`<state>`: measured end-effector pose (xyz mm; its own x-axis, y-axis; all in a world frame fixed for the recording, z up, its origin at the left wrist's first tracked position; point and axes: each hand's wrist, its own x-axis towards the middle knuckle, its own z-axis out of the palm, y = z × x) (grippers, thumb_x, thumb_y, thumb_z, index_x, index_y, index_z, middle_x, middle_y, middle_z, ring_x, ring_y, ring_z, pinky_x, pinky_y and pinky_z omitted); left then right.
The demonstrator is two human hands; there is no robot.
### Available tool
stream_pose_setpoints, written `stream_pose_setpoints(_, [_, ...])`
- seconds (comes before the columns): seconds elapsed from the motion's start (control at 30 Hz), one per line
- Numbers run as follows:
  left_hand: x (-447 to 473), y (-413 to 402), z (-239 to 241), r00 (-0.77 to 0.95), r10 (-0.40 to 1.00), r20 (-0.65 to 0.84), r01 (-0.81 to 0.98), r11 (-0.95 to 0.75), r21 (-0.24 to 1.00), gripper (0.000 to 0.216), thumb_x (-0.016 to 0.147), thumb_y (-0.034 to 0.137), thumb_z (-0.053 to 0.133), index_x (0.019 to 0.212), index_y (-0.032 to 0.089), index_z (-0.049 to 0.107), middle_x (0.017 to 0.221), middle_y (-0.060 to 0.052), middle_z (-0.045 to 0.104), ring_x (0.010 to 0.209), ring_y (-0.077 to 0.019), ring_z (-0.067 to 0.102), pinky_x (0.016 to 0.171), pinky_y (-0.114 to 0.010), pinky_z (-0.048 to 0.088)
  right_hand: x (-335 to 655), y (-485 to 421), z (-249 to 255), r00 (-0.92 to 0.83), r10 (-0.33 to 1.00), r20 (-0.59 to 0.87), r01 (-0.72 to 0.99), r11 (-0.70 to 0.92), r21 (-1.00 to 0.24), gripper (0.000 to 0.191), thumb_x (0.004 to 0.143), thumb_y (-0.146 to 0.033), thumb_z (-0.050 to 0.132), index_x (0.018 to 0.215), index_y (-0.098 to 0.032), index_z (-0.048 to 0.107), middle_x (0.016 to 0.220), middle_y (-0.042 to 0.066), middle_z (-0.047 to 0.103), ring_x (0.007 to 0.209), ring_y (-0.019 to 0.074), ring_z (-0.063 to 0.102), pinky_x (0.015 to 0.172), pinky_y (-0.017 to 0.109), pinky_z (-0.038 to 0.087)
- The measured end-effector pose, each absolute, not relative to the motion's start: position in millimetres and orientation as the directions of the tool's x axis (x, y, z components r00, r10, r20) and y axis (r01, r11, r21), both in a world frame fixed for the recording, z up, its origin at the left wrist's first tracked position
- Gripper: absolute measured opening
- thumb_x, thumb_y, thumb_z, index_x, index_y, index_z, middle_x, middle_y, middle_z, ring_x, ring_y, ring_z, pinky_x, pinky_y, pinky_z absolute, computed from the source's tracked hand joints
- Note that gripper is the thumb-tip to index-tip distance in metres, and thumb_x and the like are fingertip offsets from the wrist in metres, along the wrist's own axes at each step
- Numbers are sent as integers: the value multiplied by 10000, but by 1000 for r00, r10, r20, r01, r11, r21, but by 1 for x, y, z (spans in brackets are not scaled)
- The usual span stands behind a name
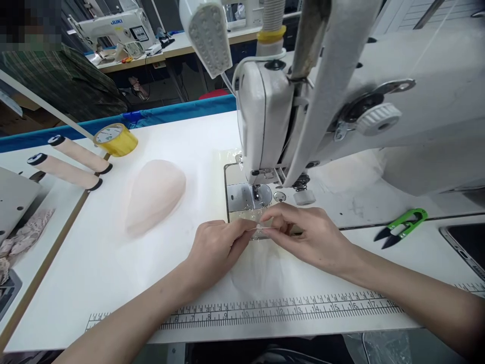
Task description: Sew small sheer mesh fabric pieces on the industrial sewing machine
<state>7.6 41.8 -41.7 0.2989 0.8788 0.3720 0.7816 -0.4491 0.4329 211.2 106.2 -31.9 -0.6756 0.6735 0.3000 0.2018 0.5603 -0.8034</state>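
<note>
Close in front of the sewing machine's needle area [257, 194], my two hands meet almost fingertip to fingertip. My left hand [217, 247] pinches the edge of a thin, sheer whitish fabric piece [257, 270] between thumb and forefinger. On the other side, my right hand [306, 237] pinches the same edge, its remaining fingers curled. The fabric is nearly see-through against the white table, so its outline is hard to follow. A rounded, pointed piece of sheer beige fabric [157, 194] lies flat to the left of my hands.
Green thread snips [403, 227] and a phone [464, 247] lie at right. Yellow tape [115, 140] and two beige thread spools [68, 172] are at left. A printed ruler [265, 311] runs along the front edge. A person [64, 81] is beyond the table, near another sewing machine [117, 33].
</note>
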Motion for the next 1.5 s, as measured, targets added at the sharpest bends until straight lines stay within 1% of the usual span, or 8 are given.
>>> stream_pose_setpoints(0.6, [10,42,-40,314,828,465,745,-518,419,127,976,236,516,864,183,544,593,54,602,472,-74,488,486,-182,358,212,106,-34,-781,557,282,168,622,-765,180,896,-121,507,1059,-197,528,586,-92,413,474,67,400,472,188,359])
stream_pose_setpoints(0.77, [10,41,-38,310,812,494,728,-537,426,134,970,263,537,863,183,537,569,61,575,462,-65,482,475,-172,347,211,107,-35,-732,550,403,115,682,-722,111,942,-141,509,986,-191,597,610,-73,482,505,60,433,492,186,378])
stream_pose_setpoints(0.87, [12,40,-38,297,829,474,721,-520,458,98,973,274,526,931,186,528,504,100,468,422,-59,415,445,-165,313,213,108,-36,-677,491,548,128,813,-568,101,948,-135,528,975,-186,611,628,-55,566,521,71,500,492,201,403])
stream_pose_setpoints(0.97, [15,38,-37,259,881,395,713,-450,537,145,984,233,462,1115,185,500,474,129,379,395,-63,365,425,-159,312,216,109,-35,-666,238,707,145,971,-191,139,902,-67,556,996,-147,620,635,-21,622,519,106,535,460,245,408])
stream_pose_setpoints(1.1, [15,38,-38,347,811,471,670,-566,480,243,963,129,453,1174,211,540,567,87,570,460,-63,493,497,-164,414,219,110,-29,-707,-50,705,70,988,140,161,863,-40,573,898,-161,674,644,5,642,585,138,598,468,259,462])
stream_pose_setpoints(1.23, [14,37,-39,311,798,517,704,-559,439,68,934,150,532,940,191,586,591,64,616,474,-66,522,491,-169,410,220,109,-25,-725,-152,672,53,960,274,153,803,-39,659,788,-187,695,622,3,631,605,141,599,453,252,458])
stream_pose_setpoints(1.4, [13,37,-38,375,791,483,652,-595,469,236,953,144,484,1173,201,550,535,94,554,437,-62,481,477,-166,399,222,109,-24,-741,-171,649,33,956,290,141,827,-70,648,811,-203,692,641,3,627,632,140,598,464,255,461])
stream_pose_setpoints(1.5, [13,38,-40,421,755,503,608,-646,461,177,942,111,485,1051,196,596,610,63,633,474,-59,540,507,-170,435,223,109,-27,-741,-165,651,32,960,280,148,847,-90,629,796,-220,678,624,-12,612,614,131,592,454,254,453])
